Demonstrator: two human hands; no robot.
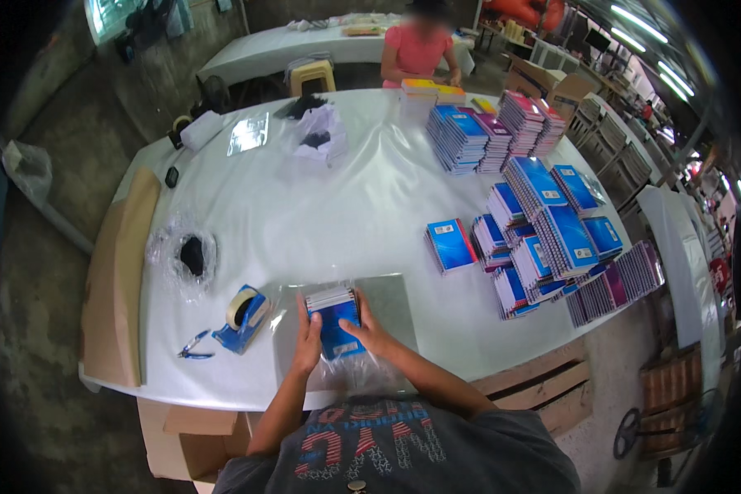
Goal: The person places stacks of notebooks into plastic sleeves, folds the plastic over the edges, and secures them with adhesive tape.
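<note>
A small stack of blue spiral notebooks (336, 323) stands between my hands near the table's front edge, its bound edges showing at the top. My left hand (308, 344) presses its left side, fingers along the edge. From the right, my right hand (372, 331) grips it, thumb over the blue cover. Beneath the stack lie clear plastic sheets or bags (393, 309); which of these cannot be told. To the left sit a blue tape dispenser (245, 319) with a roll in it and blue-handled cutting pliers (195, 347).
Many blue notebooks (543, 239) are piled at the right, with one small pile (450, 244) nearer the middle. More stacks (469, 136) stand farther back, before a person in pink (417, 53). Brown cardboard (123, 280) lines the left edge; crumpled plastic (181, 255) lies nearby.
</note>
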